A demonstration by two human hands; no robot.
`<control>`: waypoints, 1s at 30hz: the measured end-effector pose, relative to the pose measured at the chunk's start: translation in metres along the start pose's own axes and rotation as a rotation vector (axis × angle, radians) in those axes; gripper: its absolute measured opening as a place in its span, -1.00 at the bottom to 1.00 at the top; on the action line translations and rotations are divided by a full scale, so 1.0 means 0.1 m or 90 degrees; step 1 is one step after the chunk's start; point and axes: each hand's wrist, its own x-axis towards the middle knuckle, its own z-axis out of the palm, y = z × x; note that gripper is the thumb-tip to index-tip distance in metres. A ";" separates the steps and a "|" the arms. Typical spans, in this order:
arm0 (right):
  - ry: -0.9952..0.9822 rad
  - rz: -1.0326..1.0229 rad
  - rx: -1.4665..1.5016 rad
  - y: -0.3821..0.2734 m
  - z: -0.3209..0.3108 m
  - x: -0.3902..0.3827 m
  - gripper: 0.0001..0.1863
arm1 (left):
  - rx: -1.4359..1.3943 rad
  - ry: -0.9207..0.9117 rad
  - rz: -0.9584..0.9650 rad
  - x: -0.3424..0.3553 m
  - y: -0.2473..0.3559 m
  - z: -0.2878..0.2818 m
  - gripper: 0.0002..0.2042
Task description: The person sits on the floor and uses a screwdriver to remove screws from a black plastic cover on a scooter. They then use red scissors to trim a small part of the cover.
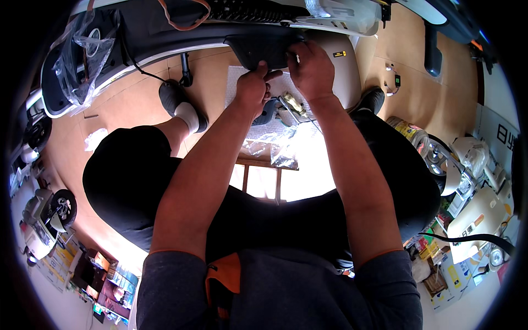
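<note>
While the person is sitting low on a wooden stool [263, 175], both bare forearms are reaching up and away from the grey, orange-trimmed sleeves toward a scooter body overhead in the picture. Black shorts are covering the knees spread to either side, and one foot in a white sock and dark shoe [181, 104] is resting on the tan floor [126, 104] to the left.

Beyond the stool, crumpled clear plastic [272, 148] is lying on the floor, with a small metal part [294, 104] just past it, below the hands.

The left hand [254, 88] is closing into a loose fist, thumb raised, pressing against the lower edge of the dark plastic panel [258, 47]. The right hand [311, 69] is curling its fingers over that same panel's right end, gripping it where it is meeting the pale beige body cover [346, 71]. The panel is sitting at the top centre, under the scooter's black and white frame.

Farther out, a clear plastic bag [80, 55] is hanging at the upper left. Another scooter's wheel and pale bodywork [467, 181] are standing at the right, and coloured boxes [104, 275] are lining the lower left edge.
</note>
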 end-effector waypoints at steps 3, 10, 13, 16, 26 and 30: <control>-0.005 0.023 0.034 0.05 0.03 -0.03 -0.89 | -0.001 0.001 0.000 0.00 0.00 0.00 -0.69; 0.046 0.256 0.136 0.22 0.12 -0.22 -0.90 | 0.005 0.006 0.009 -0.04 0.01 0.01 -0.68; -0.159 0.288 0.050 0.46 0.24 -0.47 -0.83 | 0.010 -0.004 0.002 0.00 0.01 0.01 -0.67; -0.479 0.250 -0.057 0.42 0.40 -0.76 -0.76 | 0.006 -0.006 0.000 0.01 0.01 -0.03 -0.66; -0.509 0.158 -0.225 0.57 0.88 -1.50 -0.76 | -0.019 -0.015 0.003 0.03 -0.02 -0.05 -0.65; -0.532 0.177 -0.230 0.53 0.85 -1.39 -0.66 | -0.038 -0.010 0.000 0.02 -0.04 -0.04 -0.66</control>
